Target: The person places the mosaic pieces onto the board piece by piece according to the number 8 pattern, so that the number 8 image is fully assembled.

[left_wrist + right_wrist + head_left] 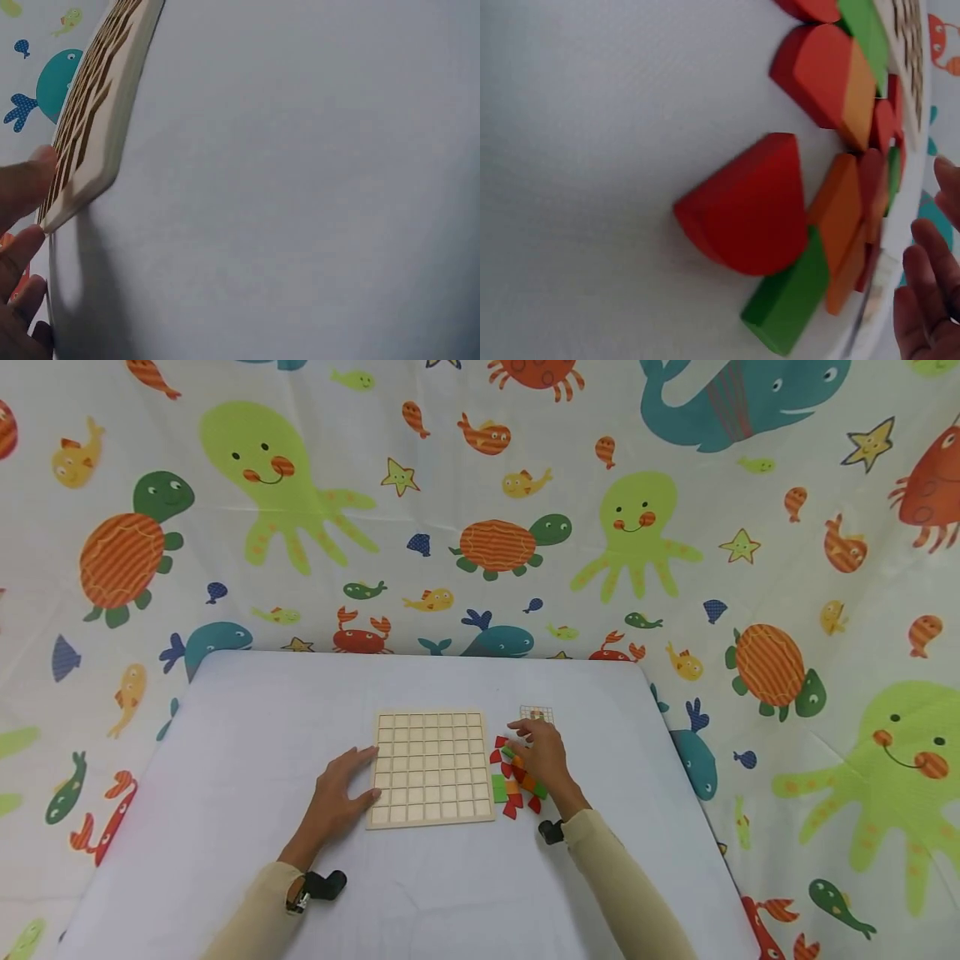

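A square wooden grid board lies flat, its compartments bare. My left hand is at the board's left side, thumb and fingers spread with their tips at its edge. In the left wrist view these fingertips meet the rim near a corner of the board. To the right of the board is a loose cluster of red, orange and green blocks. Above the cluster hovers my right hand, fingers loosely bent and holding nothing. A red rounded block and a green block show largest in the right wrist view.
Beyond the right hand lies a small card with a printed grid, partly covered by the fingers. A white cloth covers the table. Behind it hangs a curtain printed with sea animals. Each wrist wears a small black camera.
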A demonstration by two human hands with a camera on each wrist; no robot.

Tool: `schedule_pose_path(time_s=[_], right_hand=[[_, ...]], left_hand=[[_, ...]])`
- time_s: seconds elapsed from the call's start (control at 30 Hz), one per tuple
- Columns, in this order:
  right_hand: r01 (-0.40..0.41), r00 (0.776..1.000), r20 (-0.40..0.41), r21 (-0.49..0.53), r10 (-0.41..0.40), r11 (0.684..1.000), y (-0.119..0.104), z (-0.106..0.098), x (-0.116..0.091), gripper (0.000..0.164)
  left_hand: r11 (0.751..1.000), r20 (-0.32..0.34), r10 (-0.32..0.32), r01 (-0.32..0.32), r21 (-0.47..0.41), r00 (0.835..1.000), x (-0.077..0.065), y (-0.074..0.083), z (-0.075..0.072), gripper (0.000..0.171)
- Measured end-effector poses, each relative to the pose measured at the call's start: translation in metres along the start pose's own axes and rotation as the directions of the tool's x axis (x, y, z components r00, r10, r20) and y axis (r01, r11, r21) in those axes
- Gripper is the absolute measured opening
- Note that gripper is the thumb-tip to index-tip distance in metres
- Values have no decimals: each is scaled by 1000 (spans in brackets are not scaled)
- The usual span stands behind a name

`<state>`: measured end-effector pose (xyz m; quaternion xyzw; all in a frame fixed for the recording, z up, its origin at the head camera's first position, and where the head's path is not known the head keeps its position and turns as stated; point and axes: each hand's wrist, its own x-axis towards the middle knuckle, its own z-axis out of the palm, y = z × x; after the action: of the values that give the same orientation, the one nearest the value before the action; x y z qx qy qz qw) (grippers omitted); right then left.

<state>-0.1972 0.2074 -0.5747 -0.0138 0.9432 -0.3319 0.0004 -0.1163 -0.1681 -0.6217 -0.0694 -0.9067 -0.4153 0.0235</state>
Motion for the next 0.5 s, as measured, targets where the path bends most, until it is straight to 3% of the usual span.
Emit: schedule_pose_path(time_s=[0.17,0.5], right_hand=[[-19,999,30,-3,19,1000,3,11,6,27],[-33,993,113,-31,37,999,-1,16,17,12]], left_hand=[[999,-31,11,-12,-38,999,-5,-4,9,77],[999,-49,38,-39,-27,998,-7,-2,11,74]])
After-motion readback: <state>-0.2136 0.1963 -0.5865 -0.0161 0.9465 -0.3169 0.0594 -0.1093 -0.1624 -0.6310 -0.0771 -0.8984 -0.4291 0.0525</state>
